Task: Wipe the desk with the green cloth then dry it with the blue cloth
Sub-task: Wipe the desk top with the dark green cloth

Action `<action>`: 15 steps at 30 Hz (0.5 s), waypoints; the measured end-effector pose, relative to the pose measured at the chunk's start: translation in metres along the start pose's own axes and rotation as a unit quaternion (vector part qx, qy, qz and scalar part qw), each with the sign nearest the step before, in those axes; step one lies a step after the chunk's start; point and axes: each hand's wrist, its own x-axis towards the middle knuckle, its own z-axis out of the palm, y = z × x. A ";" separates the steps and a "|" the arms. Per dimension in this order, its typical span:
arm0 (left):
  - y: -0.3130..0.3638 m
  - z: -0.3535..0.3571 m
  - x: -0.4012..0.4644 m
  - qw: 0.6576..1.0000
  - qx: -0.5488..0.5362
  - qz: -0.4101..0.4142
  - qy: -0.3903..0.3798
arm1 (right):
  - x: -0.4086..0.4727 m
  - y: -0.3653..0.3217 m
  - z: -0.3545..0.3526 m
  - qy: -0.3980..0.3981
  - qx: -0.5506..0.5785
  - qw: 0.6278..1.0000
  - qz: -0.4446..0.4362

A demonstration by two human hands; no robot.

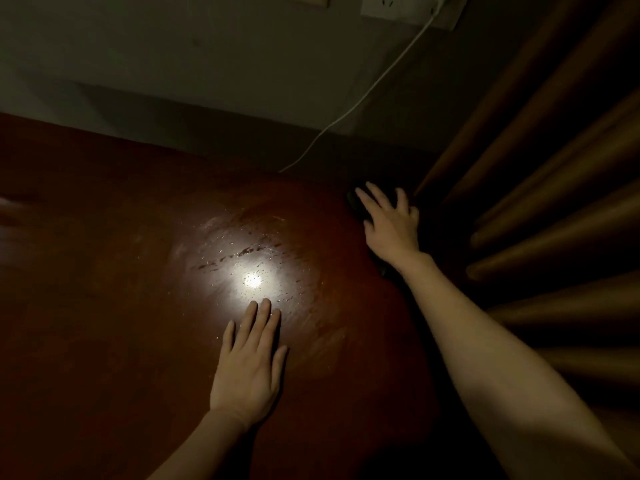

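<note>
My left hand (247, 370) lies flat on the wet desk (104, 271), fingers straight and close together; my right hand (389, 221), fingers spread, reaches a dark cloth (353, 202), colour unclear, at the far right edge beside the curtain (554, 168). It could slip over that edge or snag the cable (363, 98); open room lies left.

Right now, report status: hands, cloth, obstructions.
Left hand flat on wet reddish-brown wooden desk. Right hand spread on dark cloth at far right edge, colour unclear. White cable behind.
</note>
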 end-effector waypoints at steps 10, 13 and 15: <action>0.003 -0.004 0.001 0.999 -0.041 0.004 -0.001 | -0.170 -0.051 0.034 0.045 0.023 0.986 -0.159; 0.005 -0.011 0.000 0.995 -0.101 0.012 0.017 | -0.236 -0.064 0.046 0.028 0.038 0.987 -0.153; 0.000 -0.022 -0.007 0.985 -0.168 0.013 0.032 | -0.275 -0.073 0.051 0.020 0.028 0.985 -0.168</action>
